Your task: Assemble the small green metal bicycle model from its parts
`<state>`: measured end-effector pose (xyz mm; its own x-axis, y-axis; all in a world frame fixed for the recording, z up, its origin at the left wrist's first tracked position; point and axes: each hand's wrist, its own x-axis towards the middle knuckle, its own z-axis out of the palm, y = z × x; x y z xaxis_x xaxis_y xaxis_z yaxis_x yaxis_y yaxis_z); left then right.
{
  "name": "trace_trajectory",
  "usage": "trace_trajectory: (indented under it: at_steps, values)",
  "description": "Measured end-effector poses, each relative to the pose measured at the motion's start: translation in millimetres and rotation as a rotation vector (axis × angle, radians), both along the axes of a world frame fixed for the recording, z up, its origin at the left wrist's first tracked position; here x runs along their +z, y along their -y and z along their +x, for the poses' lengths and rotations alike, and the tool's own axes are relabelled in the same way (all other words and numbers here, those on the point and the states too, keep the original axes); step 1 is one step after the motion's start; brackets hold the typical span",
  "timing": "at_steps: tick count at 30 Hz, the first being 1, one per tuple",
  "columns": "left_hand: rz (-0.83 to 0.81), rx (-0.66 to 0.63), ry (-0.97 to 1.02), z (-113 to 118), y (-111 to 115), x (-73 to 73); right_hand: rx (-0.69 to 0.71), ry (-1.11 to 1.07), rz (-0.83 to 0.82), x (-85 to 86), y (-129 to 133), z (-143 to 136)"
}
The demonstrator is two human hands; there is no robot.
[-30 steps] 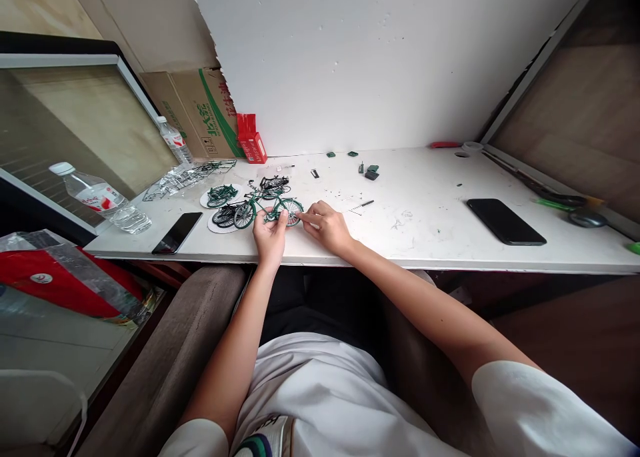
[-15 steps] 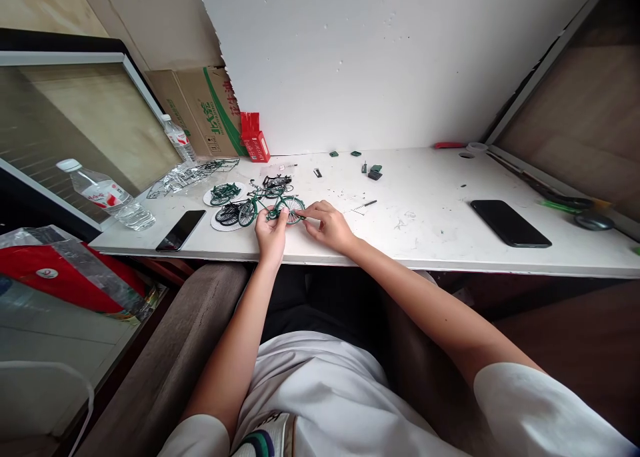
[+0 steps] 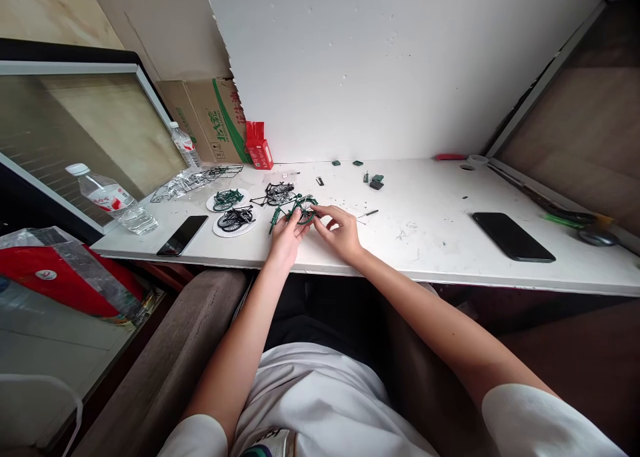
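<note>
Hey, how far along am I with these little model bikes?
Looks done: the black model bicycle on the white disc, with both wheels on. In hand: a green model bicycle, held in your left hand, your right hand at its wheel. Possibly left: dark sprue frames and loose green pieces, though I can't tell if they're needed.

We look out from the wearer's head, facing forward and steeply down over the forearms to the white desk (image 3: 425, 244). Ours is the only view, sharing nothing.
</note>
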<state>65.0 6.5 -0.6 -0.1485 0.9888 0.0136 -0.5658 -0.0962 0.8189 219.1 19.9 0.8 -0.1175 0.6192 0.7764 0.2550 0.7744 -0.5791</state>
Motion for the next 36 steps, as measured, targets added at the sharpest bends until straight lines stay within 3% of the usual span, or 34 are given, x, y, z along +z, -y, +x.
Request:
trace_trajectory:
  at_steps: [9, 18, 36]
  values:
    - [0.063, 0.121, -0.006, 4, 0, -5.1, -0.027, 0.085, 0.067, -6.4, -3, -1]
    - [0.061, 0.101, 0.039, 6, 3, -3.3, -0.003, 0.122, 0.164, -12.8, -8, -2]
    - [0.045, 0.095, 0.051, 5, 5, -4.2, -0.045, 0.157, 0.036, -5.9, -4, 0]
